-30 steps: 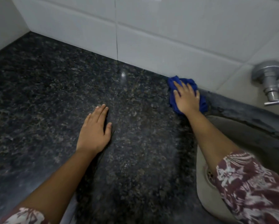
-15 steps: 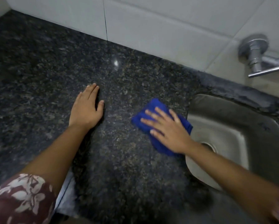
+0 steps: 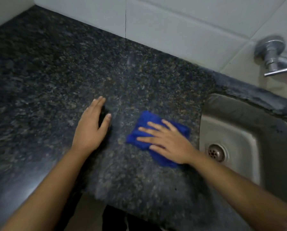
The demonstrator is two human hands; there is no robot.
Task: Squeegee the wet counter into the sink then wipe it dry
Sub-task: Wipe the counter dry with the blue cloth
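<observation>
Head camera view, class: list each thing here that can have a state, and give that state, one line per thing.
blue cloth: folded, flat on the counter, pressed under the right hand.
right hand: fingers spread, palm down on the cloth.
left hand: open, flat on the bare counter.
counter: no puddles visible.
sink: basin empty, drain uncovered.
tap: no water running.

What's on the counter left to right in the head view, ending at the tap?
left hand → cloth under right hand → sink with drain → tap
</observation>
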